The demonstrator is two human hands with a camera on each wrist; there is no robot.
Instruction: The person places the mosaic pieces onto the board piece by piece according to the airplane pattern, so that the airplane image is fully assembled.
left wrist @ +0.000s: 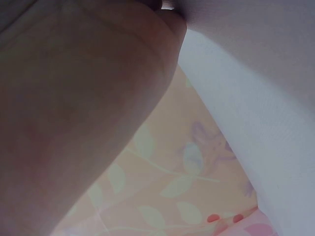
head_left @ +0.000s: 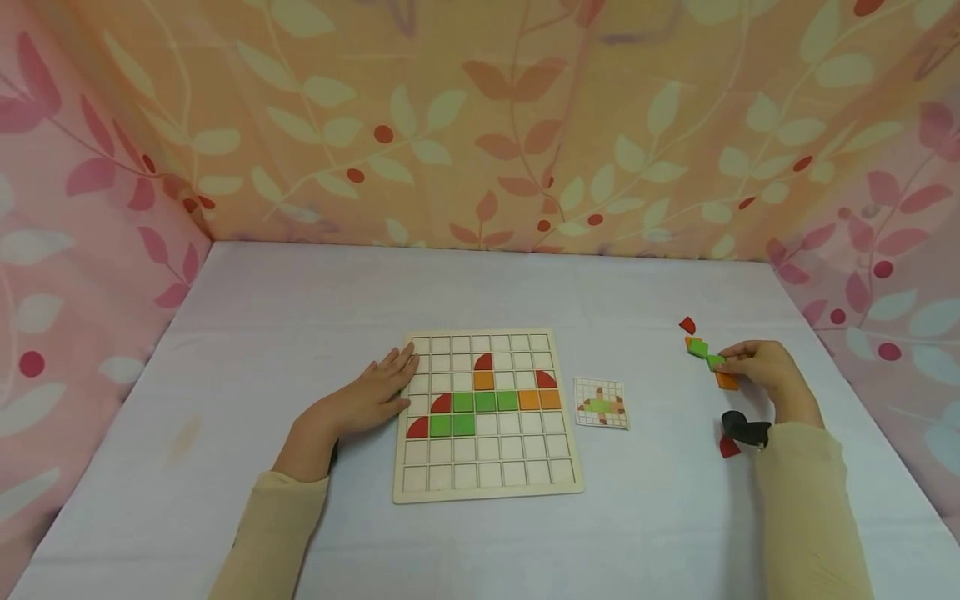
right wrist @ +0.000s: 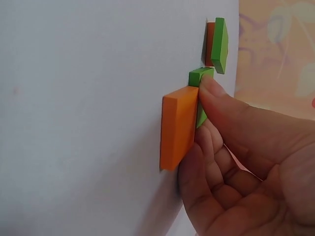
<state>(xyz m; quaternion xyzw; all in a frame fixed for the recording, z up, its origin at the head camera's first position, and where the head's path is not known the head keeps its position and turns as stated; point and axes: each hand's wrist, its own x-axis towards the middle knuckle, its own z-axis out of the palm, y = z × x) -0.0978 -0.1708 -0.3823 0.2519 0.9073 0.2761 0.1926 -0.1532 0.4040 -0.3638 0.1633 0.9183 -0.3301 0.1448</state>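
My right hand point(head_left: 765, 371) is at the right side of the table, its fingertips at a green square tile point(right wrist: 195, 77). In the right wrist view one fingertip presses that tile's edge, and another lies right beside an orange square tile point(right wrist: 179, 128). Another green tile point(head_left: 697, 347) overlaps an orange one just beyond. My left hand point(head_left: 367, 400) lies flat with fingers spread, fingertips on the left edge of a wooden grid board point(head_left: 487, 493). Red quarter-round, green and orange tiles fill several cells. The left wrist view shows mostly the underside of my hand point(left wrist: 83, 108).
A small pattern card point(head_left: 602, 403) lies right of the board. One red quarter-round tile point(head_left: 687, 325) is beyond the right-hand tiles; another red tile point(head_left: 729, 447) lies nearer, by the black wrist camera point(head_left: 738, 427). Flowered cloth point(head_left: 510, 125) walls the table's back and sides.
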